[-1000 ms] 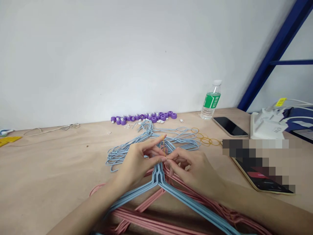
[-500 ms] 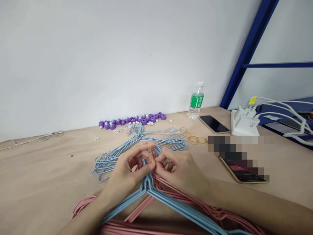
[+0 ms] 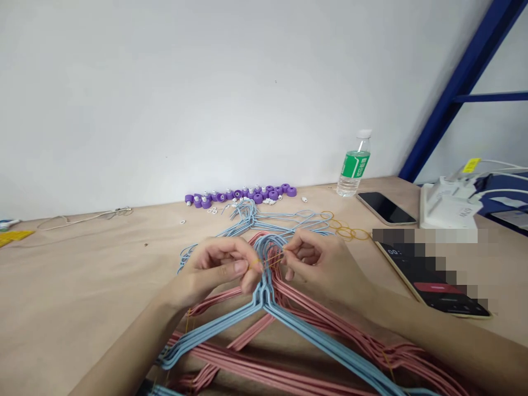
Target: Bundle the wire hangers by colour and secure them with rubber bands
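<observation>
A yellow rubber band (image 3: 272,259) is stretched between my two hands, across the necks of a bundle of blue wire hangers (image 3: 313,327). My left hand (image 3: 223,267) pinches one end of the band, left of the hooks. On the right of the hooks, my right hand (image 3: 315,264) pinches the other end. Beneath the blue bundle lie pink wire hangers (image 3: 264,363), with yellow bands around parts of them. Whether the band is looped round the hooks or only passes in front, I cannot tell.
More blue hangers (image 3: 252,220) lie behind my hands, beside loose rubber bands (image 3: 350,234). Purple caps (image 3: 258,198) line the wall. To the right are a water bottle (image 3: 353,168), a phone (image 3: 386,208), a larger phone (image 3: 445,291) and a white power strip (image 3: 447,206).
My hands have moved apart, stretching the rubber band between them; before, they were close together above the hanger necks. The view has shifted, so more of the blue hooks shows.
</observation>
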Tool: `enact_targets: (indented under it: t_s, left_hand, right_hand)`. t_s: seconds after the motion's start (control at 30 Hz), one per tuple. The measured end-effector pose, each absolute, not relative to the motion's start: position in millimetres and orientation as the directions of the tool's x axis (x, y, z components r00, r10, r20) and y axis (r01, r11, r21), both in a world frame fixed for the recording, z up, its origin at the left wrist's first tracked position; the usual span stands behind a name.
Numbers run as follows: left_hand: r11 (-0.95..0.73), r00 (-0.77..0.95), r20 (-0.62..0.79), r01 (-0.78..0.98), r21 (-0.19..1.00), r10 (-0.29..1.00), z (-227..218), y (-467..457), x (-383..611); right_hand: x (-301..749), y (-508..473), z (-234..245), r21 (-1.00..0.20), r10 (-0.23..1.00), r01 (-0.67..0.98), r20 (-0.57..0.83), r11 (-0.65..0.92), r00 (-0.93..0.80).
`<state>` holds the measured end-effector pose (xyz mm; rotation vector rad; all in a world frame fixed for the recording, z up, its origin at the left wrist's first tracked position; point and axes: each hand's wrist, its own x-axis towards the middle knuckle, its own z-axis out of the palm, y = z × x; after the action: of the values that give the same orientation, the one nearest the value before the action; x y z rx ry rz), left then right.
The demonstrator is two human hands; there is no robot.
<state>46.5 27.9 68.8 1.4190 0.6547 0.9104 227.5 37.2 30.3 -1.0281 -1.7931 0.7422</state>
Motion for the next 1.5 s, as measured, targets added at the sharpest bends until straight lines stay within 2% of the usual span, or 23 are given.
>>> enact_targets:
  t_s: [0.13, 0.33, 0.43, 0.63, 0.73, 0.83, 1.07, 1.3, 1.5]
  left_hand:
    - [0.054, 0.586, -0.014, -0.051, 0.997, 0.81, 70, 29, 52]
    - [0.081, 0.486, -0.128, 0.116, 0.99, 0.865, 64, 33, 66]
    - [0.076, 0.468, -0.142, 0.158, 0.985, 0.872, 63, 32, 69]
    - [-0.055, 0.484, -0.096, 0.287, 0.956, 0.87, 64, 28, 63]
    - [-0.1, 0.504, -0.038, 0.243, 0.965, 0.863, 63, 27, 60]
    - [-0.065, 0.555, -0.046, 0.178, 0.982, 0.831, 63, 28, 61]
    - [-0.062, 0.606, -0.007, 0.093, 0.994, 0.795, 64, 29, 61]
    - [-0.095, 0.611, 0.016, 0.097, 0.991, 0.792, 62, 31, 60]
    - [-0.095, 0.648, 0.009, 0.097, 0.991, 0.762, 60, 30, 59]
  right_hand:
    - [227, 36, 31, -0.764, 0.841, 0.352, 0.478, 0.541, -0.253]
    - [225, 35, 26, -0.694, 0.778, 0.351, 0.571, 0.628, -0.263]
    - [226, 35, 24, -0.695, 0.766, 0.323, 0.581, 0.642, -0.273]
    - [226, 35, 22, -0.703, 0.773, 0.321, 0.578, 0.634, -0.262]
    - [227, 35, 21, -0.654, 0.735, 0.335, 0.598, 0.678, -0.319]
    - [227, 34, 21, -0.596, 0.69, 0.347, 0.604, 0.724, -0.399]
    - [228, 35, 23, -0.725, 0.74, 0.231, 0.53, 0.649, -0.414]
    - [233, 41, 25, -0.677, 0.68, 0.205, 0.573, 0.707, -0.457]
    - [235, 42, 27, -0.593, 0.584, 0.214, 0.547, 0.776, -0.6]
